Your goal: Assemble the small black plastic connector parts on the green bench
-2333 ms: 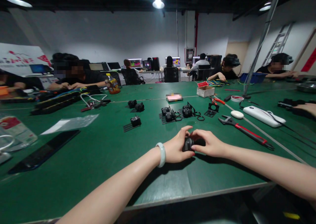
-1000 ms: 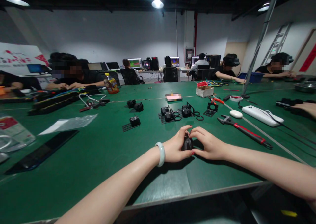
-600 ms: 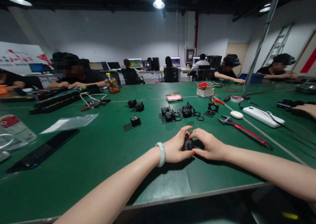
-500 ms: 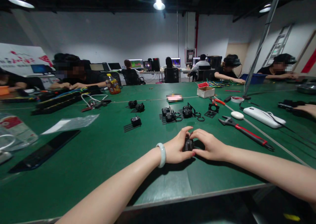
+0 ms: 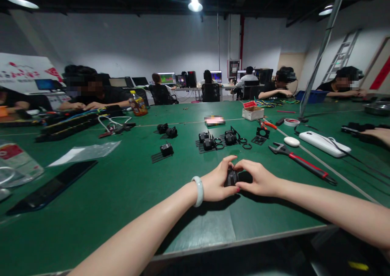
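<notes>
Left hand (image 5: 215, 183): fingers pinching black part (image 5: 230, 178) from left
Right hand (image 5: 262, 179): fingers pinching it from right
Wrench (image 5: 301, 163): right, on tabletop (image 5: 128, 190)

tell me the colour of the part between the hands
The part is black, seen in the head view.

Black part (image 5: 232, 177) between both hands (image 5: 215, 184)

Matt Beside Gloss

The faceted black part (image 5: 232, 178) looked like matt plastic, and so did the black fittings (image 5: 208, 143). From where I stood, the green tabletop (image 5: 137, 195) was smooth with a soft sheen. The wrench (image 5: 300, 160) had a bare metal head (image 5: 279, 148) and a rubbery-looking handle (image 5: 313, 169). The bangle (image 5: 199, 191) shone like polished stone, the dark slab (image 5: 55, 186) like glass. The bag (image 5: 103, 149) was clear, crinkled plastic.
</notes>
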{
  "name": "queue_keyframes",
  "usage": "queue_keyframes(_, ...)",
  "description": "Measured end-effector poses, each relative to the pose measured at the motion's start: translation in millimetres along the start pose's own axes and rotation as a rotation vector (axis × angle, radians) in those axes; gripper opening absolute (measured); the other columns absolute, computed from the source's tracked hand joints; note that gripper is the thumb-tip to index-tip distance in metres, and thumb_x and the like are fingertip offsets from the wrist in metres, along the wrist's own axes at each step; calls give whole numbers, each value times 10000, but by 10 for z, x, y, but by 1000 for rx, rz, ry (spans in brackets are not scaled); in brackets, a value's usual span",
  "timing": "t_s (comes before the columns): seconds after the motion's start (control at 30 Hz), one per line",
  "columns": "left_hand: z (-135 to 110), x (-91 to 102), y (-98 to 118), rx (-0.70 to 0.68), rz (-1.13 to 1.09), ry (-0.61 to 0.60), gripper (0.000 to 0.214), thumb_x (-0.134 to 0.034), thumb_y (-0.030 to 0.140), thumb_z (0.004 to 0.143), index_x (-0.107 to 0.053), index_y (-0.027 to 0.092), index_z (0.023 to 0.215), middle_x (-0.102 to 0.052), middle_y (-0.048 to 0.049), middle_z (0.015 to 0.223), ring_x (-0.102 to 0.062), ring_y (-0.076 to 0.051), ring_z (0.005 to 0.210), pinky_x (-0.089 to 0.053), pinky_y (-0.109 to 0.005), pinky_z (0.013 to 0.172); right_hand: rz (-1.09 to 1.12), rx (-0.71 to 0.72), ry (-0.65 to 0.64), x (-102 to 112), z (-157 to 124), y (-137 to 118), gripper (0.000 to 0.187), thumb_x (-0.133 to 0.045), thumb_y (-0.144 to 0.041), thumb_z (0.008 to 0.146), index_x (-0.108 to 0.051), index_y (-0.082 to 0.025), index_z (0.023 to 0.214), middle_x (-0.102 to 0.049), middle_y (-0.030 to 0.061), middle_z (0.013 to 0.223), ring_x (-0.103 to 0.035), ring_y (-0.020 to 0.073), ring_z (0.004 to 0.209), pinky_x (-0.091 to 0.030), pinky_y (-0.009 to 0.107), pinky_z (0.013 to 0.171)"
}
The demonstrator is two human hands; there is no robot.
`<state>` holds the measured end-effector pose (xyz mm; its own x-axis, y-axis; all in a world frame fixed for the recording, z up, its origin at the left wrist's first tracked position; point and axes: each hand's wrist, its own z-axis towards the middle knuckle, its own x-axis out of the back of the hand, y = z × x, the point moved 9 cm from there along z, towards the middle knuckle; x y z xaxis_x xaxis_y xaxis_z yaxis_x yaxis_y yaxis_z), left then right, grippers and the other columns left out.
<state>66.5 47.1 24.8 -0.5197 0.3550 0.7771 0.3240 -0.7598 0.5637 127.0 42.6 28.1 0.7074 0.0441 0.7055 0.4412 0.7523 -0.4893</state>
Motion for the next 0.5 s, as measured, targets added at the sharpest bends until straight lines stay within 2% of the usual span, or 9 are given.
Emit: queue_keyframes(0.5, -3, -11, -13, 11, -19, 2, 727, -554, 191, 626, -103, 180, 1196, -406, -68, 987, -432, -176, 905, -357, -370, 824, -29, -71, -23, -46, -2, 75, 218, -540, -231, 666, -493, -158, 866, -547, 36, 784, -497, 140, 684, -386, 249, 611)
